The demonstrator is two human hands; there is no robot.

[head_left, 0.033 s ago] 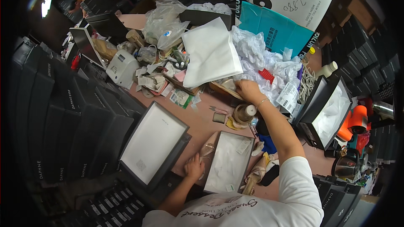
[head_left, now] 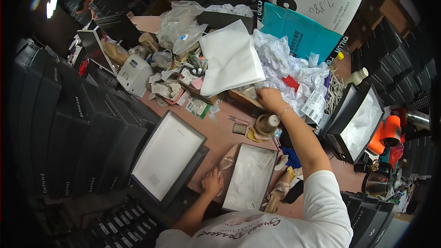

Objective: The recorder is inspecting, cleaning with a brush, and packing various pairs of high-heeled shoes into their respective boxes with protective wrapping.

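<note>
On the near left of the table, my left hand (head_left: 212,183) is closed around the end of a beige shoe (head_left: 227,160), which lies along the left wall of an open shoebox (head_left: 274,161). White tissue paper (head_left: 245,177) lines that box. Farther off, my right hand (head_left: 272,99) reaches into a small brown cardboard tray (head_left: 248,97) beside a stack of white sheets (head_left: 232,62). Its fingers are bent inward, and their tips are hidden, so what they pinch cannot be made out. Another beige shoe (head_left: 278,193) lies right of the box.
A grey box lid (head_left: 170,156) with a white inside lies at left. Tape rolls (head_left: 265,125) and small scissors (head_left: 240,120) sit mid-table. Crumpled white plastic (head_left: 275,50) heaps at the back. Another tissue-filled shoebox (head_left: 358,124) stands right; stacked dark shoeboxes (head_left: 59,124) wall the left.
</note>
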